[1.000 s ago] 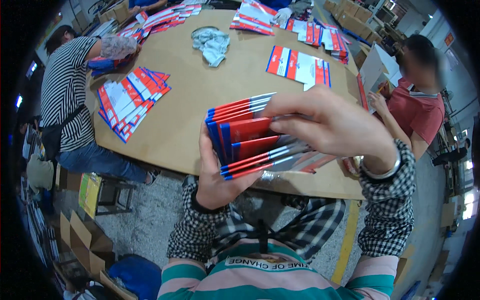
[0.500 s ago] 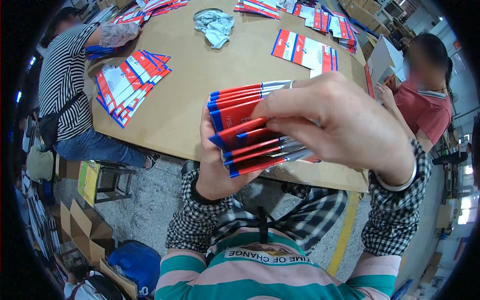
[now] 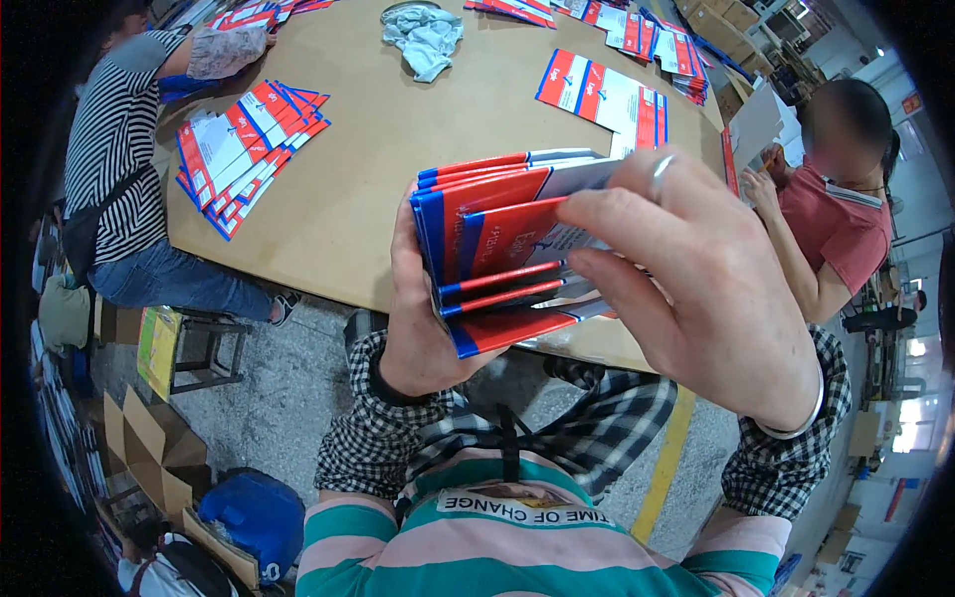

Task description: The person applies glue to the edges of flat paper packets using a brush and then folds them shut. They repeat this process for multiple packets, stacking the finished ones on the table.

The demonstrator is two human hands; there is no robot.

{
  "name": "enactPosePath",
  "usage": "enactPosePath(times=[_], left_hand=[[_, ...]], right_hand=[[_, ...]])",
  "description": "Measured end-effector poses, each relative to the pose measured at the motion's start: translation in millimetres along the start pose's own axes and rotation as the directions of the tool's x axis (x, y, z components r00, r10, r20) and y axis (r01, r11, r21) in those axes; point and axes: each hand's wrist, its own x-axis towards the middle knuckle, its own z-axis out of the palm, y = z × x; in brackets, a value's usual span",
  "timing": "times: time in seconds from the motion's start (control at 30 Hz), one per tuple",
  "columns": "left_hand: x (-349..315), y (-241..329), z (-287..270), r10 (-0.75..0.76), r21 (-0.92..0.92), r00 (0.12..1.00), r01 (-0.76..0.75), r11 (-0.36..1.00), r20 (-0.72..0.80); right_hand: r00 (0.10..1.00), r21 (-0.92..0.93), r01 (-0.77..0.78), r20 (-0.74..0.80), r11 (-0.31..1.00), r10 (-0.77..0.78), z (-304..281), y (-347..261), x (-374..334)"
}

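Observation:
A bundle of flat, red, white and blue printed card folders (image 3: 507, 239) is held upright over the near edge of the table. My left hand (image 3: 418, 338) wraps round the bundle's left side and underside, its fingers partly hidden behind it. My right hand (image 3: 696, 279), wearing a ring, reaches in from the right, thumb and forefinger at the edge of one folder in the middle. That folder leans apart from those behind it, with gaps between it and the nearer ones.
The brown table (image 3: 338, 219) bears a fanned pile of folders (image 3: 249, 149) on the left, a flat group (image 3: 602, 95) on the right and a crumpled cloth (image 3: 423, 40) at the back. A person in stripes (image 3: 119, 199) sits left, another in red (image 3: 836, 219) right. Open cartons (image 3: 149, 448) stand lower left.
My right hand's fingers have spread the folders, and a middle one now shows more of its printed face. The bundle stays in my left hand. The whole view has shifted slightly.

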Motion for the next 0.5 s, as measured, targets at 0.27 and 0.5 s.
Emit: enactPosePath(times=[0.27,0.5], left_hand=[[-4.5,-2.0,-2.8,-0.237,-0.382,0.970,0.201,0.902,-0.050],[-7.2,-9.3,-20.3,0.079,-0.177,0.995,-0.067,0.982,0.066]], right_hand=[[0.967,0.055,0.015,0.254,0.998,-0.028,-10.8,-8.8,-4.8],[0.926,0.044,-0.092,0.370,0.995,0.069,6.1,-10.5,-12.9]])
